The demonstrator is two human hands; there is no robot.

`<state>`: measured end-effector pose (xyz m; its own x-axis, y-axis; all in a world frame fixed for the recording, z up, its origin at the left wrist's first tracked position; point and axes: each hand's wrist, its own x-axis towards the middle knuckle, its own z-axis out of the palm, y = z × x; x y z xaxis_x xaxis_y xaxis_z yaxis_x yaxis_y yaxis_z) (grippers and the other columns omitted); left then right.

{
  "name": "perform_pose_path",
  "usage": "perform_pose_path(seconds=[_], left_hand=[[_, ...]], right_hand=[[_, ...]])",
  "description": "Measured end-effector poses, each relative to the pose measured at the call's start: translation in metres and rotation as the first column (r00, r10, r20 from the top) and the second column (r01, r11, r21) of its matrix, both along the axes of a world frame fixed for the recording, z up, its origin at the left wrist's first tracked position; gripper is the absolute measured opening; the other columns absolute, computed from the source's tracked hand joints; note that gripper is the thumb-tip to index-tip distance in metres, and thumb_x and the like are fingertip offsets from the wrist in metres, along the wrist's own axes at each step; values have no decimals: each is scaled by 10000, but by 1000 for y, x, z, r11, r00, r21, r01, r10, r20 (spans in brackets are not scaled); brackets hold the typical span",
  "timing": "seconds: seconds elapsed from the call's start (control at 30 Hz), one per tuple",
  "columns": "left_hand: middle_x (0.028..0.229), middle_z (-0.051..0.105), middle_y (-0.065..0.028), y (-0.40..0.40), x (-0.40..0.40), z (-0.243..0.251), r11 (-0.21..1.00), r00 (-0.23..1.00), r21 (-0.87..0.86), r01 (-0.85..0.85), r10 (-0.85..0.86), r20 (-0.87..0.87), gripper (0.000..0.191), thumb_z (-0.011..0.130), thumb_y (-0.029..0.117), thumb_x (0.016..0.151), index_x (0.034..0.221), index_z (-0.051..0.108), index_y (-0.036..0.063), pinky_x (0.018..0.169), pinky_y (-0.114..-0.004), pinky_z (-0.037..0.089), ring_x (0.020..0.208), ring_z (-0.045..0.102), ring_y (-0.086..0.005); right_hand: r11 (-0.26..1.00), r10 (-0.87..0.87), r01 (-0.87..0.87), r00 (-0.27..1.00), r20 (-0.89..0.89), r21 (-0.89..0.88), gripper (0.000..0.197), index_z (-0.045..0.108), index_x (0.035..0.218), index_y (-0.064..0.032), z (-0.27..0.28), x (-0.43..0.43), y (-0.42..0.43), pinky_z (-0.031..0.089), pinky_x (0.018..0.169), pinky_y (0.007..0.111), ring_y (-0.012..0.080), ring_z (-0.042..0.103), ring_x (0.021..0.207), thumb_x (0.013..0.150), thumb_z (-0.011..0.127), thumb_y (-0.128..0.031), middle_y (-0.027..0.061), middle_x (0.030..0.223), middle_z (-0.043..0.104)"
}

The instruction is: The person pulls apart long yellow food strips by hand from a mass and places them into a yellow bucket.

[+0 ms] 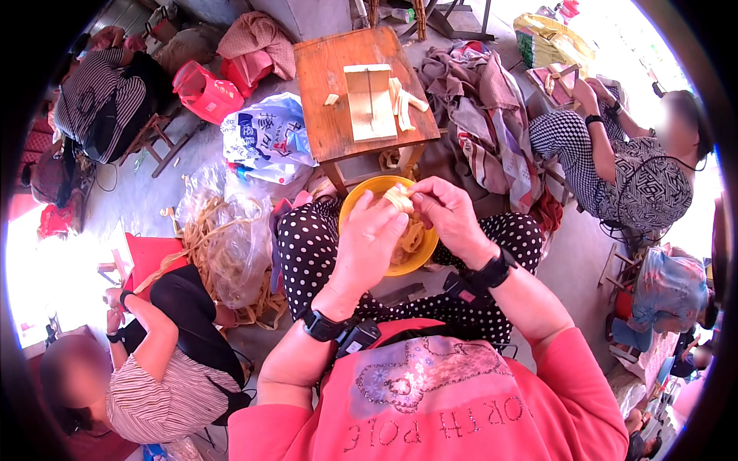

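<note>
Above a yellow plastic basin [432, 253] my two hands meet at a pale, folded strip bundle [399, 199]. My left hand [372, 239] has the bundle at its fingers, palm turned inward. The thumb and fingertips of my right hand [452, 216] pinch the bundle's right end. More pale strips [410, 237] lie in the basin, partly hidden by my hands. Beyond it stands a small wooden table [323, 63] bearing an L-shaped pale wooden block with a dark line or slot [360, 118], folded strips [403, 106] at its right and a small loose piece [331, 99] at its left.
Long pale strips and clear plastic [230, 253] heap on the floor at left, near a white-and-blue plastic bag [268, 135] and a red basket [207, 92]. Piled cloth [478, 115] lies right of the table. Seated people work at left and right, the nearest at lower left [167, 392].
</note>
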<state>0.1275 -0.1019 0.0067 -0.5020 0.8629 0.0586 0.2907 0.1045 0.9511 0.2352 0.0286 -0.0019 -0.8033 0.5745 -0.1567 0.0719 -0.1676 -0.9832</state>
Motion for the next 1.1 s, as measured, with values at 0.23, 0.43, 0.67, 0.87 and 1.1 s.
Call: perform_pose_path(seconds=[0.23, 0.43, 0.67, 0.87, 1.1], left_hand=[[927, 643, -62, 8, -11, 3, 990, 919, -113, 85, -122, -375, 141, 616, 106, 799, 893, 676, 20, 857, -354, 391, 976, 499, -243], [904, 646, -43, 16, -5, -18, 999, 909, 26, 37, -23, -417, 116, 608, 25, 772, 866, 675, 32, 849, -350, 387, 914, 521, -226], [938, 617, -47, 19, -7, -38, 996, 978, 76, -36, 19, 209, 72, 659, -38, 774, 826, 666, 11, 813, -243, 449, 883, 560, -120], [906, 595, -18, 23, -9, -35, 965, 716, 185, -184, 3, 698, 193, 661, -75, 745, 903, 617, 26, 813, -222, 450, 850, 550, -92], [853, 588, -51, 21, -35, -23, 900, 756, 354, -254, -43, 653, 183, 629, -141, 717, 774, 632, 33, 767, -260, 483, 775, 577, -141]], right_hand=[[963, 245, -258, 959, 142, 75, 164, 459, 1007, -33, 9, -3, 18, 405, 504, 192, 43, 495, 583, 910, 543, -135, -5, 711, 543], [978, 158, -123, 964, 213, -169, 184, 468, 1009, -13, -7, -6, 13, 443, 560, 211, 66, 546, 670, 866, 541, -102, 28, 801, 578], [979, 89, -55, 982, 169, -196, 141, 491, 980, -15, 0, -9, 11, 451, 613, 213, 69, 528, 710, 848, 515, -60, 19, 856, 541], [973, 33, -14, 997, 76, -232, 97, 506, 952, -29, -4, -17, 7, 427, 581, 205, 61, 512, 691, 862, 478, -52, -6, 803, 528], [956, 268, -240, 949, 166, -171, 240, 608, 893, -46, 3, -10, 33, 356, 527, 193, 40, 479, 617, 934, 521, -266, -44, 688, 517]])
